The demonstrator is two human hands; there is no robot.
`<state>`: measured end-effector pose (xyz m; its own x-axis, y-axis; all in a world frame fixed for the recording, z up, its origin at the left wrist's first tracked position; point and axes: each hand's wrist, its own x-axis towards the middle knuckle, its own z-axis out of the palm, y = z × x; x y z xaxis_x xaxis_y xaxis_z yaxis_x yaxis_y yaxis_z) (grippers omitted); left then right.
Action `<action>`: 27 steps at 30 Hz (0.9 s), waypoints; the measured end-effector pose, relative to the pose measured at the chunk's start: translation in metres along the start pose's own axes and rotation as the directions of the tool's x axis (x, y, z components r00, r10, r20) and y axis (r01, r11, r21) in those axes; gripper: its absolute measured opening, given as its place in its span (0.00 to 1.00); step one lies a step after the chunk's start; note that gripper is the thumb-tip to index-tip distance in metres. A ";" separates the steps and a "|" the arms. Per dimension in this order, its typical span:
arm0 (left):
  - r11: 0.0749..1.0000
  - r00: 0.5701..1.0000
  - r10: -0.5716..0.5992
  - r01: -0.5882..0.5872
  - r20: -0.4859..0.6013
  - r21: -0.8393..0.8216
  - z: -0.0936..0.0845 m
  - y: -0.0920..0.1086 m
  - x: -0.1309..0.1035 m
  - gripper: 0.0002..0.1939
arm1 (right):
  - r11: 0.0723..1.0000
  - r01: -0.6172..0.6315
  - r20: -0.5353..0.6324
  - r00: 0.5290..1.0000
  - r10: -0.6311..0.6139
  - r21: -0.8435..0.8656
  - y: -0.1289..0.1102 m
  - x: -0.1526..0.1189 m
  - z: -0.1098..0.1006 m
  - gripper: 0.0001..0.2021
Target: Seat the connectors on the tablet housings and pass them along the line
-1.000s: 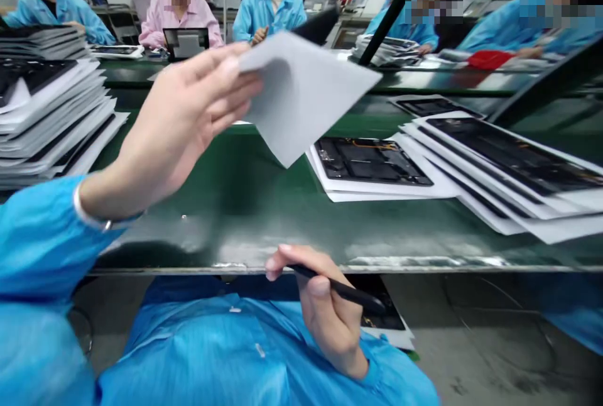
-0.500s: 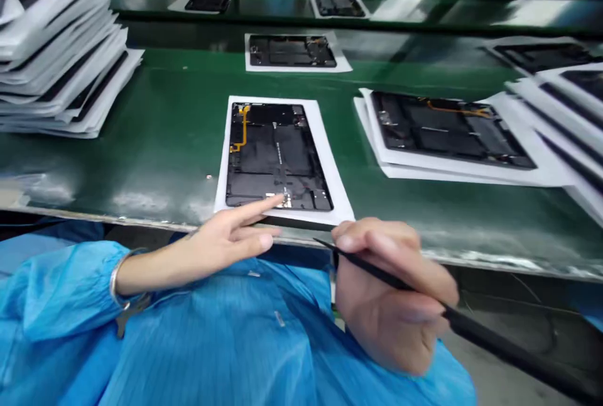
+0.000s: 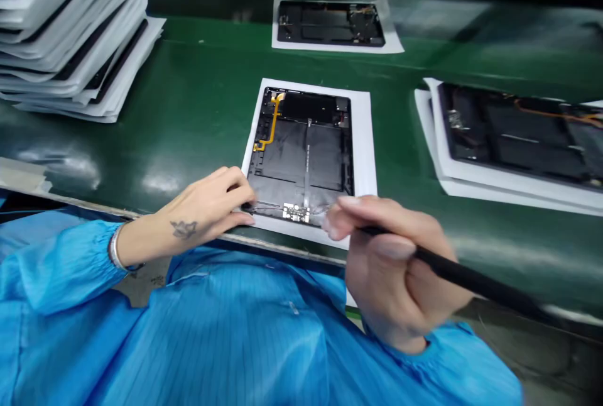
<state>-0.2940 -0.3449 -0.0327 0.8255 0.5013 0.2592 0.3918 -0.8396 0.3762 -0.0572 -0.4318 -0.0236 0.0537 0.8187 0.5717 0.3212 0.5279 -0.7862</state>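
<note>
A black tablet housing (image 3: 325, 151) lies open side up on a white sheet (image 3: 365, 142) near the bench edge. It has an orange flex cable (image 3: 273, 123) at upper left and a small circuit board (image 3: 296, 212) along its near edge. My left hand (image 3: 211, 202) is closed at the housing's lower left corner, fingertips curled over it and thumb at the near edge. In my right hand (image 3: 396, 261) is a slim black pointed tool (image 3: 456, 271), held like a pen. The right fingertips, blurred, are by the housing's lower right corner, and the tool's tip is hidden.
A tall stack of housings between white sheets (image 3: 94, 48) stands at left. Another housing (image 3: 522, 136) lies on sheets at right. Beyond the middle one lies a housing (image 3: 330, 24) on its own sheet, with more along the raised ledge behind.
My left hand has gone from pointing over the circuit board to gripping the lower left corner. My right hand, still holding the tool, has come up to the near edge. The view has tilted down.
</note>
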 end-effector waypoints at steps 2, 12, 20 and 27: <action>1.000 0.999 0.022 -0.023 0.028 0.016 0.002 0.000 0.003 0.06 | 1.000 0.025 0.043 0.999 -0.024 -0.007 0.000 0.005 0.003 0.15; 0.935 0.982 -0.188 0.171 -0.024 -0.311 -0.011 0.005 0.012 0.04 | 0.916 0.236 0.555 0.831 -0.018 -0.323 0.023 0.030 0.019 0.14; 0.827 0.952 -0.294 0.298 0.086 -0.476 -0.019 0.005 0.015 0.06 | 0.954 0.188 0.601 0.799 -0.010 -0.234 0.030 0.035 0.028 0.08; 0.716 0.913 -0.371 0.398 0.170 -0.574 -0.016 -0.002 0.015 0.06 | 0.947 0.236 0.623 0.781 -0.051 -0.218 0.038 0.038 0.032 0.09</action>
<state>-0.2889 -0.3327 -0.0155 0.6772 0.7338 -0.0538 0.3757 -0.2820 0.8828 -0.0731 -0.3739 -0.0391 -0.5636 0.7526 0.3404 0.5232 0.6442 -0.5580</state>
